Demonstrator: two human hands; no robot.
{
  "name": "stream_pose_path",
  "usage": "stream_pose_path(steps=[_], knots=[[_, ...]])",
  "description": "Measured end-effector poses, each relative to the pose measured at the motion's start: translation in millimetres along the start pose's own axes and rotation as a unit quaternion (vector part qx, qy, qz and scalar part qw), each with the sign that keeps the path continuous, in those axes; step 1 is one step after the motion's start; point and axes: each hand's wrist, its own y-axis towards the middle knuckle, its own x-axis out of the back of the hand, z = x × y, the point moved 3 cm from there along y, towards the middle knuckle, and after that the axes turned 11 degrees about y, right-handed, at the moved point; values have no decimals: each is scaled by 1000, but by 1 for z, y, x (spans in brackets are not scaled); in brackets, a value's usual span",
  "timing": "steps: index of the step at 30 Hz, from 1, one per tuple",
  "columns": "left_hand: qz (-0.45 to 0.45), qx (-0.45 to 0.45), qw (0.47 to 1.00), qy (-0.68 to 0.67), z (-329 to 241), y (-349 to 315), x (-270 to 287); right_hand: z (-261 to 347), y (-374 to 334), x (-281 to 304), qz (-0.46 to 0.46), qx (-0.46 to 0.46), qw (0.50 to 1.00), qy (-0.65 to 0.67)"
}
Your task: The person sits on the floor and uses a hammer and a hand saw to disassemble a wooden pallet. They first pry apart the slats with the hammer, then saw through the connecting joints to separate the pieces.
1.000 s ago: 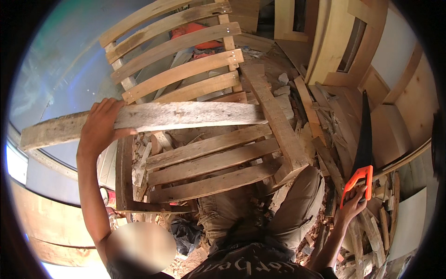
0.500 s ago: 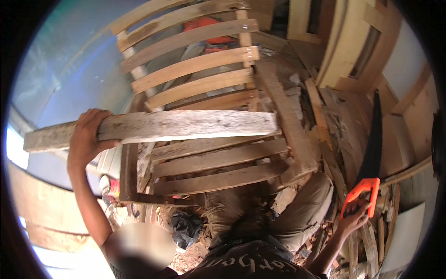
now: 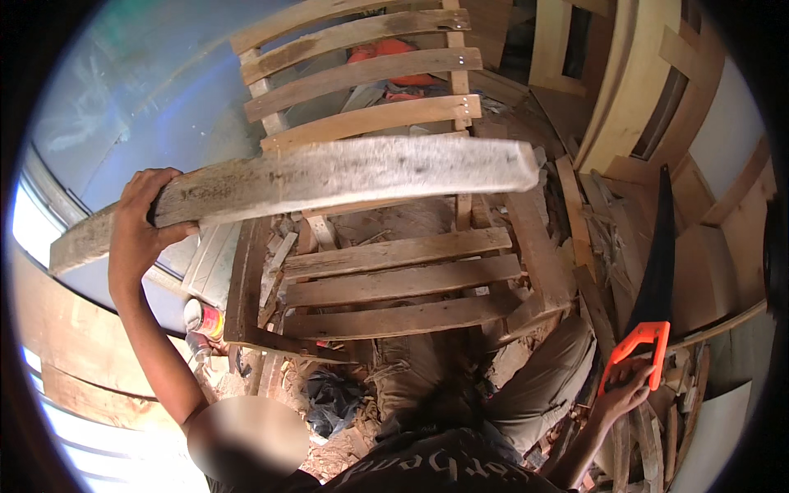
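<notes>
My left hand (image 3: 148, 209) grips a thick, weathered wooden beam (image 3: 353, 174) close to its left end. The beam is raised across the front of a slatted wooden chair frame (image 3: 403, 283) and hides part of its back. Off to the right, my right hand (image 3: 626, 380) is closed round the orange handle of a handsaw (image 3: 657, 275). The saw's dark blade points up and away, apart from the beam. Between my knees and the chair back lie the seat slats, with gaps between them.
Panels and wooden frames (image 3: 629, 82) lean at the far right. Wood scraps (image 3: 649, 435) cover the floor near the saw. A tin can (image 3: 204, 320) stands left of the chair, and a black plastic bag (image 3: 333, 403) lies by my legs. A blue-grey sheet (image 3: 140, 107) rises at the left.
My left hand has lifted the beam and swung its right end upward and away, uncovering more of the seat. The handsaw in my right hand stays nearly still. The view has shifted slightly.
</notes>
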Motion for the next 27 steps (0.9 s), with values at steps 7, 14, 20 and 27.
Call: stream_pose_path(steps=[7,14,20,27], knots=[[40,-30,997,-60,-114,36,-100,4,1,-4,67,8,995,68],[48,-112,988,-93,-209,72,-165,12,-2,0,82,15,991,108],[181,-93,963,-174,-233,71,-222,5,-16,-14,162,3,979,121],[319,-95,913,-234,-272,105,-219,13,-24,-61,238,-87,957,140]])
